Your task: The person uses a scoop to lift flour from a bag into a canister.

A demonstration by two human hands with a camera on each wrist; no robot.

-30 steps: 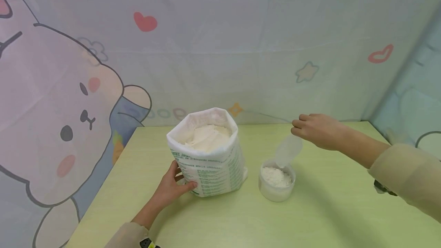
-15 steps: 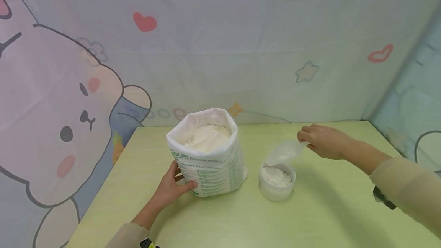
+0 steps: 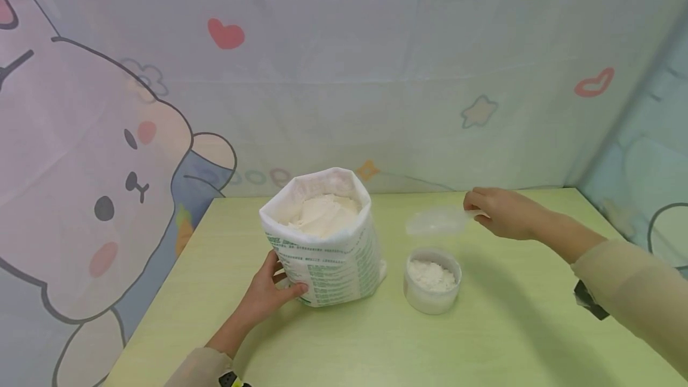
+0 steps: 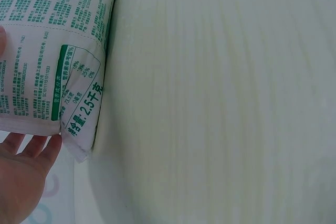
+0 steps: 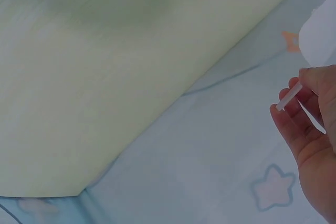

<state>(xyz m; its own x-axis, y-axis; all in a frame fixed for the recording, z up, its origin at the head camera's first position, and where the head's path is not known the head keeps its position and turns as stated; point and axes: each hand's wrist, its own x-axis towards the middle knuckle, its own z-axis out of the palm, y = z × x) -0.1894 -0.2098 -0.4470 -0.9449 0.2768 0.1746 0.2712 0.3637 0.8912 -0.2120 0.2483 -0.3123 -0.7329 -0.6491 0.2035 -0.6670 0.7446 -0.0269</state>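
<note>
An open white bag of flour (image 3: 333, 267) with green print stands on the table, its top rolled back and pale powder inside. My left hand (image 3: 266, 291) grips its lower left corner, thumb in front and fingers round the side. To the bag's right sits a round translucent tub (image 3: 432, 300) with white powder in it. My right hand (image 3: 502, 214) pinches the handle of a translucent plastic scoop (image 3: 438, 221), held above and behind the tub. In the right wrist view the handle's end (image 5: 289, 97) shows between thumb and fingers.
The pale green table (image 3: 349, 345) ends at a printed cloth backdrop (image 3: 349, 76) close behind the bag. Another cloth panel (image 3: 656, 154) rises along the right side.
The scoop has tipped from hanging over the tub to nearly level, and has risen away from the tub's rim. My left hand and the bag have stayed put.
</note>
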